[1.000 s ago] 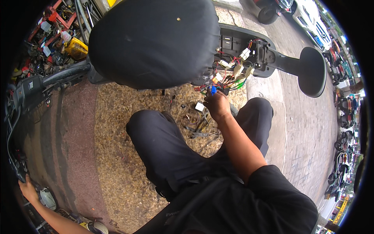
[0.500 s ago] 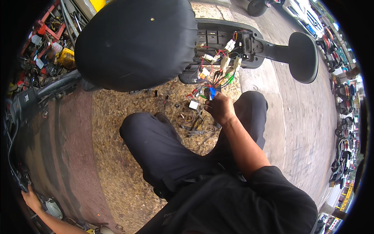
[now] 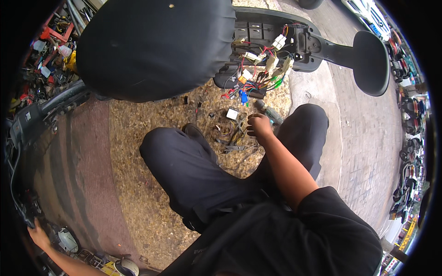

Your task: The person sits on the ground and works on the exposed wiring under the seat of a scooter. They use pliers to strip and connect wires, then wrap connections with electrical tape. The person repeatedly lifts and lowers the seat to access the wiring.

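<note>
Past my right knee, my right hand point(image 3: 259, 125) is held in the air with its fingers curled in and nothing visible in them. It is apart from the blue connector point(image 3: 243, 96), which hangs at the end of a bunch of coloured wires below the scooter's open tail. Several white connectors point(image 3: 279, 42) hang among those wires. Beside the hand, partly covered by it, a green and dark power tool point(image 3: 272, 115) lies on the ground. Far to the left, my left hand point(image 3: 39, 237) is closed round the dark end of a handlebar point(image 3: 28, 221).
A large black scooter seat point(image 3: 156, 48) fills the upper left, with a black backrest pad point(image 3: 370, 63) at the right. Between my feet lie a white square part point(image 3: 232, 113) and loose wire scraps point(image 3: 237, 138). Cluttered parts point(image 3: 50, 60) sit at the far left.
My right hand has let go of the blue connector and drawn back toward me. The connector now hangs free, and the power tool beside the hand shows. My left hand stays at the handlebar.
</note>
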The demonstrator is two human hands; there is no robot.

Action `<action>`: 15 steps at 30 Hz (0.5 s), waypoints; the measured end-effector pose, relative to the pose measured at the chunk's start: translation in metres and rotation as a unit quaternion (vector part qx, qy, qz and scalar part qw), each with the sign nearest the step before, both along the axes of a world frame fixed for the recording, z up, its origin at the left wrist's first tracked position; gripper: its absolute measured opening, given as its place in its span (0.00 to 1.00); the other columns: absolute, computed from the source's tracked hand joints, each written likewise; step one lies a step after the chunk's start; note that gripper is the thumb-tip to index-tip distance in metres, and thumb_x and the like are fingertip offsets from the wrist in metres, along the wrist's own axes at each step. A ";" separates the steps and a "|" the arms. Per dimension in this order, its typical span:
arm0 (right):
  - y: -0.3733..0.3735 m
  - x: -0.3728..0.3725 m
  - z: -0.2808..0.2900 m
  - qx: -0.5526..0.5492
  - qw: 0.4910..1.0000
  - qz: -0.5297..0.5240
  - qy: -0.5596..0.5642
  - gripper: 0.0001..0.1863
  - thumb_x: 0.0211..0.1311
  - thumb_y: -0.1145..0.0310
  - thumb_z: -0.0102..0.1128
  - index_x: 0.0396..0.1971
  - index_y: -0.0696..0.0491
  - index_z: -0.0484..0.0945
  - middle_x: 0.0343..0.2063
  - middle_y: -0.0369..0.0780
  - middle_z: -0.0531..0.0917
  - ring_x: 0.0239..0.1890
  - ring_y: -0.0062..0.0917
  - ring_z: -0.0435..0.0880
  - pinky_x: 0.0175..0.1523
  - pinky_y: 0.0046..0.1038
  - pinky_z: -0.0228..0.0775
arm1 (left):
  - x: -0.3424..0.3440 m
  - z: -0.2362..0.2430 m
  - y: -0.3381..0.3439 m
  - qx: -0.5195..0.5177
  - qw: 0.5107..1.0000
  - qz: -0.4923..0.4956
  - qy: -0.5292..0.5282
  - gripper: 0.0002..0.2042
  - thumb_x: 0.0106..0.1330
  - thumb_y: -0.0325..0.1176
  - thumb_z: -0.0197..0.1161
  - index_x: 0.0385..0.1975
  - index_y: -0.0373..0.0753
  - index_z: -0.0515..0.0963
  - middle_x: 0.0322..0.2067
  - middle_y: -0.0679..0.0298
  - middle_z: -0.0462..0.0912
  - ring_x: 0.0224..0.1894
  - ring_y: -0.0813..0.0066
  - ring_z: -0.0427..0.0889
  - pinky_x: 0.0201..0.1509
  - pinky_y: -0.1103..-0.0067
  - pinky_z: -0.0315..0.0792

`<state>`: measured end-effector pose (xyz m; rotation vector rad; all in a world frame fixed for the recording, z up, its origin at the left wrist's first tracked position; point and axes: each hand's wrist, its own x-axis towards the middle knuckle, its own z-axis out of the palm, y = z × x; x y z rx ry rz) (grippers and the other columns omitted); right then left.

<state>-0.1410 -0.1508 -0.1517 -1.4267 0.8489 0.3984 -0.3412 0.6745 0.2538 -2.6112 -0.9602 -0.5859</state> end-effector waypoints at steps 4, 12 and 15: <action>-0.003 0.012 -0.068 -0.184 0.963 0.149 0.125 0.13 0.55 0.68 0.54 0.30 0.63 0.82 0.31 0.51 0.84 0.35 0.37 0.86 0.37 0.36 0.77 | -0.005 0.006 -0.008 -0.034 0.999 0.004 0.005 0.28 0.66 0.47 0.60 0.53 0.25 0.73 0.49 0.46 0.80 0.51 0.54 0.79 0.57 0.70 0.67; 0.013 0.023 -0.133 -0.280 0.870 0.365 0.176 0.27 0.55 0.56 0.61 0.53 0.57 0.78 0.57 0.52 0.77 0.60 0.46 0.75 0.62 0.39 0.69 | -0.008 0.007 -0.022 -0.030 0.999 0.032 0.013 0.30 0.65 0.45 0.62 0.55 0.21 0.69 0.53 0.42 0.77 0.55 0.50 0.76 0.62 0.70 0.65; 0.012 0.022 -0.143 -0.252 0.864 0.392 0.192 0.31 0.56 0.52 0.61 0.57 0.56 0.74 0.57 0.54 0.75 0.63 0.45 0.72 0.67 0.38 0.64 | -0.007 0.007 -0.025 0.018 0.999 0.040 0.017 0.29 0.66 0.41 0.62 0.56 0.20 0.68 0.54 0.41 0.77 0.56 0.50 0.76 0.62 0.70 0.65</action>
